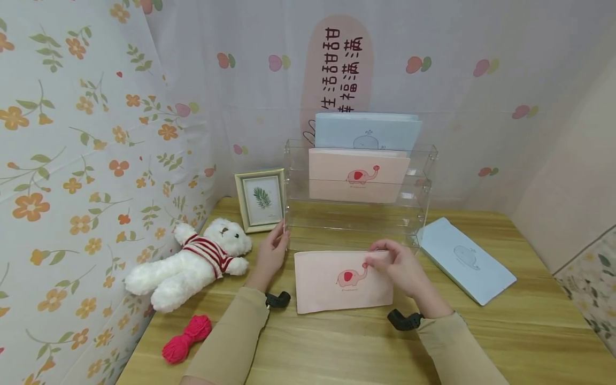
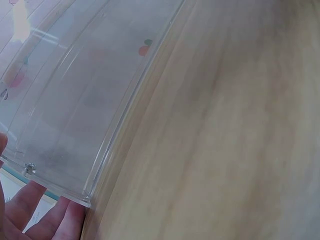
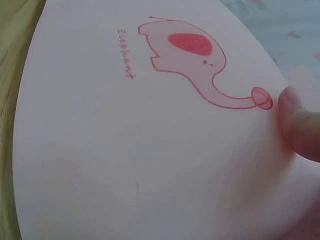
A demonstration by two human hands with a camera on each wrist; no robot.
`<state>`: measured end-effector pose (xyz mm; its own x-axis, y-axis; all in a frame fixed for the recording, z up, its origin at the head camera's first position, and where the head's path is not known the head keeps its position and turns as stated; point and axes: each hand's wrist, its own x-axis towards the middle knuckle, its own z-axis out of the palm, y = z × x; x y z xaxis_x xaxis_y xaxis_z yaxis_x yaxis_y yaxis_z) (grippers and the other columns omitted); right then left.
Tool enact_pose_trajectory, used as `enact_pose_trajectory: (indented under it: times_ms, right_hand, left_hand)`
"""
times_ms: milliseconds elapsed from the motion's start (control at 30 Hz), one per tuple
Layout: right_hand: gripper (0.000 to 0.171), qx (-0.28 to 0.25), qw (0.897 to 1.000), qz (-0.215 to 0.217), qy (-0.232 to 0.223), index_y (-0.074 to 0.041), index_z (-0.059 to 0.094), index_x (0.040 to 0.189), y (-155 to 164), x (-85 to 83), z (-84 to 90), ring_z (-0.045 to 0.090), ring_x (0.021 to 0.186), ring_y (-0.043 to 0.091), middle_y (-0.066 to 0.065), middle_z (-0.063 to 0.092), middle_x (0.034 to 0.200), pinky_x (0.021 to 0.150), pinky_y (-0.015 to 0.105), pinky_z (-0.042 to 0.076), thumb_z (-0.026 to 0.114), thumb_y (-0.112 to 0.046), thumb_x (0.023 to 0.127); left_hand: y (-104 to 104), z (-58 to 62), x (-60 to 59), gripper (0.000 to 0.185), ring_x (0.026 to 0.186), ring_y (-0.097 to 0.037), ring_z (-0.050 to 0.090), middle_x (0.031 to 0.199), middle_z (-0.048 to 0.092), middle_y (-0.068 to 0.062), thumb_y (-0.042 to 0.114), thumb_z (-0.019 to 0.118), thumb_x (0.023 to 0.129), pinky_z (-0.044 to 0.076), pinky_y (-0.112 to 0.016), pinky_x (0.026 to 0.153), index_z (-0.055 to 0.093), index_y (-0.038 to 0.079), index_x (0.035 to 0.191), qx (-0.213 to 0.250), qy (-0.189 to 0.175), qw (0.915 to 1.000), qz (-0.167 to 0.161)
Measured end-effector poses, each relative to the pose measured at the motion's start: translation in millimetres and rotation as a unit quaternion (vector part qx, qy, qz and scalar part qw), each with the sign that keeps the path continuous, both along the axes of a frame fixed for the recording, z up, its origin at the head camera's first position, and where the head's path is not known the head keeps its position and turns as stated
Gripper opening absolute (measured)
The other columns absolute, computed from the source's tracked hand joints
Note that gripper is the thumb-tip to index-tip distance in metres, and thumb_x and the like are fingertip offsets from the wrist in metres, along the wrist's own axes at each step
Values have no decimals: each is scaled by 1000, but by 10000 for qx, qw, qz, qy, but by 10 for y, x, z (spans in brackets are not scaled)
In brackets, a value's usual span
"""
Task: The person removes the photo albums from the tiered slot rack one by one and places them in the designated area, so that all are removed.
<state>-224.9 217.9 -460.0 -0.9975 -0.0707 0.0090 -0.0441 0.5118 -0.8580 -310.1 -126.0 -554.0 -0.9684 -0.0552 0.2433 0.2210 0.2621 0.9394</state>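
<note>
We see our right hand (image 1: 401,270) pinching the far edge of the pink elephant pouch (image 1: 339,280), thumb on top beside the printed trunk and the other fingers curled around the edge. The right wrist view shows the thumb (image 3: 299,125) pressed on the pink surface just at 3 o'clock of the elephant's trunk tip. The pouch lies flat on the wooden table (image 1: 337,347), directly at 6 o'clock of the clear acrylic rack (image 1: 358,214) and between our two hands.

Our left hand (image 1: 271,254) rests against the near left corner of the rack, fingers straight and held together along its clear wall. In the left wrist view the fingertips (image 2: 47,217) touch the bottom corner of the acrylic panel (image 2: 75,115), where a small screw sits.

The rack holds a second pink elephant pouch (image 1: 358,175) in a front tier and a blue whale pouch (image 1: 368,132) in the tier behind it. Another blue whale pouch (image 1: 466,260) lies on the table at 3 o'clock of the pouch we hold, well apart from it. At 9 o'clock of the rack stands a gold picture frame (image 1: 260,199) with a leaf print. A white teddy bear (image 1: 187,262) in a striped sweater lies at 9 o'clock of our left hand, and a pink yarn skein (image 1: 186,338) lies near the table's edge at 6 o'clock of the bear.
</note>
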Motion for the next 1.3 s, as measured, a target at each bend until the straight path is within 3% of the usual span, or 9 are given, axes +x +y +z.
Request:
enact_pose_trajectory:
  times_ms: [367,700,933,1300]
  right_hand:
    - [38,191,9997,-176,48,-11,74,129,69,-84,-129,62,119,33,18,72,136,91,33,53,86,-29,98]
    - [29,449,9974,-25,571,-16,78,122,123,-159,-288,62,126,33,14,75,131,100,37,50,87,-27,97]
    - [22,681,9949,21,742,-15,79,117,139,-210,-405,65,123,34,15,77,129,99,41,49,86,-23,98]
    - [20,966,9932,41,655,-14,77,120,135,-233,-500,65,127,39,20,74,138,109,55,55,82,-18,101]
  left_hand:
    - [1,30,13,52,137,-43,70,156,65,-20,27,63,114,59,-56,113,54,20,164,-22,-117,9999,-39]
    - [8,31,15,51,137,-44,69,157,65,-19,29,64,114,59,-57,114,55,23,164,-35,-126,9999,20]
    - [3,22,14,51,135,-44,70,154,66,-21,26,65,113,60,-57,112,56,19,163,-28,-32,10000,57]
    - [6,6,-4,51,134,-42,71,158,64,-17,24,65,113,62,-54,110,56,20,163,102,-13,9999,-6]
